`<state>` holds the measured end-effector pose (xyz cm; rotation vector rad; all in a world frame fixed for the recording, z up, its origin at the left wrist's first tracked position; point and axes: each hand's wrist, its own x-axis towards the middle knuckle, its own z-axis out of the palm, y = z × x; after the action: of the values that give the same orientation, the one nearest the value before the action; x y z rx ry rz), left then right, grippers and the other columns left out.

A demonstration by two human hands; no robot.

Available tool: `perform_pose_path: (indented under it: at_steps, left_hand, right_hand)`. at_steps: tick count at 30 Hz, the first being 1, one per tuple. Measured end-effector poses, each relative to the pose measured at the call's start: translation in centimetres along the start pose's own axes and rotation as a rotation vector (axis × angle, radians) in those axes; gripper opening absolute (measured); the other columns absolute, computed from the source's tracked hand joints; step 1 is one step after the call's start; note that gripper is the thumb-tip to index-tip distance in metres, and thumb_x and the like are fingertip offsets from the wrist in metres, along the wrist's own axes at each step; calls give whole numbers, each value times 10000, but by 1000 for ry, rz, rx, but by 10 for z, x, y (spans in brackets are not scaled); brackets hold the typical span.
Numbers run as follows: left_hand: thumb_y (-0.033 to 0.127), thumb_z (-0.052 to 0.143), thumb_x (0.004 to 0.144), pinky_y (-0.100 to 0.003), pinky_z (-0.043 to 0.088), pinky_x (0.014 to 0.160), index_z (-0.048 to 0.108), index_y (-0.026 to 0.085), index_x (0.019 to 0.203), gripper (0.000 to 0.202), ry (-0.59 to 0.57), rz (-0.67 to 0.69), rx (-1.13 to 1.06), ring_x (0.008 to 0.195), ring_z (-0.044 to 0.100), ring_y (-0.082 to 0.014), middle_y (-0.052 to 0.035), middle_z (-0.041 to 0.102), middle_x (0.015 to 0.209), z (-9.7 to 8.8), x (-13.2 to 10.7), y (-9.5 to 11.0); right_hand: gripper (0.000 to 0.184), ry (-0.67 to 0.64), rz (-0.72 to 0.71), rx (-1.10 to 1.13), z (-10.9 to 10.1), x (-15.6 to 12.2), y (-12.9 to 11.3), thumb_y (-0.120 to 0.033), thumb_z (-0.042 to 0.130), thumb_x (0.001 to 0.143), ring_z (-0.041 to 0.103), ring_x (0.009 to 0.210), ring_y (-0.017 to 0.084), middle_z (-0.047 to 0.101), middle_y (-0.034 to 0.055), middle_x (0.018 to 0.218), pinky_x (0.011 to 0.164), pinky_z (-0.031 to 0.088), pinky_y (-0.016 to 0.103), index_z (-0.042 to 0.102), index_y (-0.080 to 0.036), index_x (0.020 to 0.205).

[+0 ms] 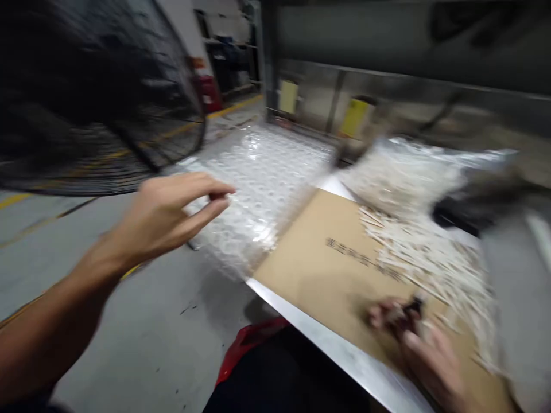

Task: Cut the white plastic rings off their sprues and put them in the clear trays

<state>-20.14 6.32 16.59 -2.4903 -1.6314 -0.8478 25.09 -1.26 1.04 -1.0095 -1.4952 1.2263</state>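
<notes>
My left hand (181, 209) hovers over a clear plastic tray (275, 166) with rows of round pockets, which looks wrapped in shiny film. Its thumb and fingertips are close but a small gap shows between them, and I see nothing held there. Low on the right, my right hand (430, 350) is blurred by motion. Its fingers close on a small dark piece (415, 305) with a pale tip, whose kind I cannot make out. Under that hand lies a flat brown cardboard sheet (310, 258) with printed characters. Beside it spreads a pile of thin white sticks (434, 264).
A clear bag (408, 172) of pale pieces sits behind the pile, near a black object (460, 215). A large fan (129, 103) stands at the left. The metal table edge (314, 338) runs diagonally, with a red seat (245, 344) below. Yellow labels (355, 117) hang at the back.
</notes>
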Motion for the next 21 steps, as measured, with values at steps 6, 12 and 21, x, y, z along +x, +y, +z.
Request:
perform_pose_path:
  at_steps: [6, 12, 21]
  left_hand:
    - [457, 640, 908, -441, 616, 772, 705, 488, 1160, 263, -133, 135, -307, 913, 746, -273, 76, 774, 1075, 74, -41, 69]
    - [391, 556, 1019, -360, 570, 881, 650, 265, 1311, 331, -480, 315, -471, 1007, 709, -220, -66, 730, 1156, 172, 10, 149]
    - [331, 605, 971, -309, 526, 827, 695, 250, 1105, 180, -623, 646, -236, 936, 673, -209, -61, 693, 1066, 258, 71, 231]
  right_hand:
    - [372, -313, -372, -397, 18, 3, -5, -244, 619, 781, 715, 883, 263, 734, 105, 957, 830, 611, 420, 609, -186, 1148]
    - [357, -457, -572, -614, 23, -6, 6, -241, 560, 816, 665, 960, 278, 710, 143, 1037, 902, 562, 452, 562, -153, 1162]
    - [374, -494, -644, -797, 21, -5, 1, -318, 562, 911, 653, 969, 264, 711, 125, 1066, 893, 531, 391, 572, -128, 1233]
